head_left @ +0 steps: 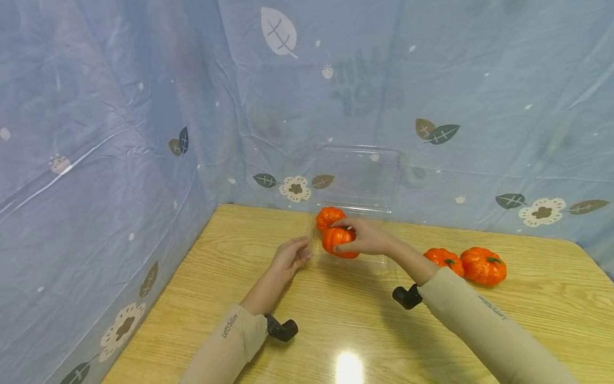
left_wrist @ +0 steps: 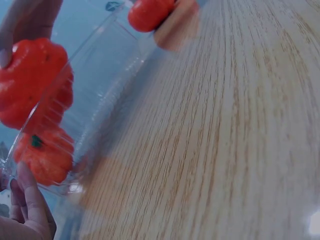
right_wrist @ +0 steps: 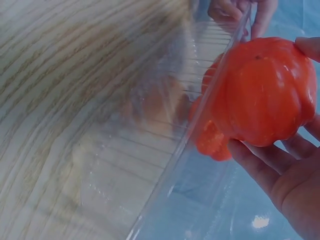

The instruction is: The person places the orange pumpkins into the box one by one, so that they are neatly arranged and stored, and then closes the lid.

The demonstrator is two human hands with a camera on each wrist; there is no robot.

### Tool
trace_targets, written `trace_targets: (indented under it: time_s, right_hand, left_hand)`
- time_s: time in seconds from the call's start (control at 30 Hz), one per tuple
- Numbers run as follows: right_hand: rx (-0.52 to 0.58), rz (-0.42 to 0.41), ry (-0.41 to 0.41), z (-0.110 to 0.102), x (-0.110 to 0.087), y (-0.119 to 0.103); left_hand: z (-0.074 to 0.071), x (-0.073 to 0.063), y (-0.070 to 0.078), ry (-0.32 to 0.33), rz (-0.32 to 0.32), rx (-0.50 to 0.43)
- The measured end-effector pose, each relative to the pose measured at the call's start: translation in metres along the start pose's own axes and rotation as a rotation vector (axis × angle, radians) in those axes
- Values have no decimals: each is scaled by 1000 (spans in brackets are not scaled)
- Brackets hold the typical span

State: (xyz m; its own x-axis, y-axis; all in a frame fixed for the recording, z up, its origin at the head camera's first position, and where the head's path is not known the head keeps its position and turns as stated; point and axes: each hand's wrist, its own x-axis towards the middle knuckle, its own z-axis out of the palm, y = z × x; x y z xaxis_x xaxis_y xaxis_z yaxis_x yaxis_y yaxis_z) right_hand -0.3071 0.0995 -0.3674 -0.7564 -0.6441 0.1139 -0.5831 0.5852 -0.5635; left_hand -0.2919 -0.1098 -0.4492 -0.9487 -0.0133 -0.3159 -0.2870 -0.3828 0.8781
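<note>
A clear plastic clamshell box (head_left: pixel 379 261) stands open on the wooden table, its lid upright at the back. One orange toy pumpkin (head_left: pixel 329 216) lies inside it at the far left. My right hand (head_left: pixel 357 239) grips a second pumpkin (head_left: pixel 339 242) just above the box's left half; the same pumpkin (right_wrist: pixel 265 92) fills the right wrist view, resting against my fingers (right_wrist: pixel 260 170). My left hand (head_left: pixel 296 255) holds the box's left rim, with its fingers (right_wrist: pixel 232 9) on both sides of the clear wall (right_wrist: pixel 210 100). The left wrist view shows the held pumpkin (left_wrist: pixel 32 82) above the boxed one (left_wrist: pixel 47 157).
Two more orange pumpkins (head_left: pixel 443 258) (head_left: pixel 483 265) sit on the table to the right of the box. A blue leaf-patterned sheet (head_left: pixel 120 133) walls in the table at the back and left. Bare wood (head_left: pixel 345 320) lies in front of the box.
</note>
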Motion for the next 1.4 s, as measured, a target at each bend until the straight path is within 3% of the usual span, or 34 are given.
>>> trace_targets:
  time_s: [0.77,1.4]
  right_hand:
    - [4,58,-105,12,18,6]
    - [131,33,-30,27,20,17]
  left_hand:
    - [3,2,2,-10,-11,-11]
    - [0,5,-2,-17,-7,-41]
